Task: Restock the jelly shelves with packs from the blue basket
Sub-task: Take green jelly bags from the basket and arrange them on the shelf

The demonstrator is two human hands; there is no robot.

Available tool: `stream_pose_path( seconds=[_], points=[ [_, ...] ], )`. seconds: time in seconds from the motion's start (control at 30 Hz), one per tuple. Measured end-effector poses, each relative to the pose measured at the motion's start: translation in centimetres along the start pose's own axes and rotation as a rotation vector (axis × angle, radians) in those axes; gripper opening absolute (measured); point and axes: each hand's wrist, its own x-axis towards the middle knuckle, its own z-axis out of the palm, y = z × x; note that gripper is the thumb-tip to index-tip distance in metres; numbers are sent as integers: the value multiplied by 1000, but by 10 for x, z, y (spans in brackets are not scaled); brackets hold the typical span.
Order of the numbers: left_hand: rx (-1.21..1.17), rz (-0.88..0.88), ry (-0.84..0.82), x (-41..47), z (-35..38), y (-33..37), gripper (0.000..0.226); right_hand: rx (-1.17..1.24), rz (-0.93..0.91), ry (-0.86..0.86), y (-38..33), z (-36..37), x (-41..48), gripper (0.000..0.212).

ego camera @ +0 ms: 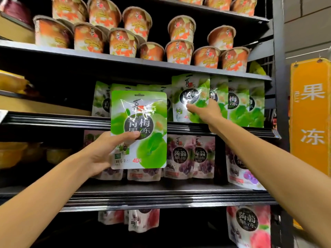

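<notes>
My left hand (pixel 107 151) grips a green plum jelly pack (pixel 141 122) by its lower left edge, thumb across the front, and holds it upright in front of the shelves. My right hand (pixel 206 111) reaches to the middle shelf and holds another green jelly pack (pixel 189 92) that stands among the row of green packs (pixel 240 104); the thumb lies on its front and the fingers are hidden behind it. The blue basket is out of view.
Orange jelly cups (pixel 123 42) fill the top shelf. Purple grape jelly packs (pixel 189 156) stand on the shelf below the green ones, red packs (pixel 143 219) lower still. A yellow sign (pixel 311 113) hangs at the right. The middle shelf's black rail (pixel 53 120) runs left, with dark space behind it.
</notes>
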Motion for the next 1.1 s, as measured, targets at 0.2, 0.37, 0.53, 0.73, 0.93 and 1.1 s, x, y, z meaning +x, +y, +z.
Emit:
stream_pose_path(
  seconds=[0.2,0.37,0.53,0.73,0.93,1.1],
  points=[
    [-21,-15,31,4,-2,-5,87,-138,-84,15,7,-24,-8,80],
    [-37,-25,23,7,4,-4,79,-307,-147,57,12,-37,-14,59],
    [-47,-33,29,11,12,0,46,-359,-91,128,11,-33,-20,50],
    [-10,-45,46,14,20,9,44,-369,-94,153,13,-33,-23,54],
    [-29,-44,67,21,27,16,53,-60,-226,-35,-12,-22,-48,35],
    [-31,-20,20,30,36,27,37,149,-34,-676,-33,-2,-77,49]
  ],
)
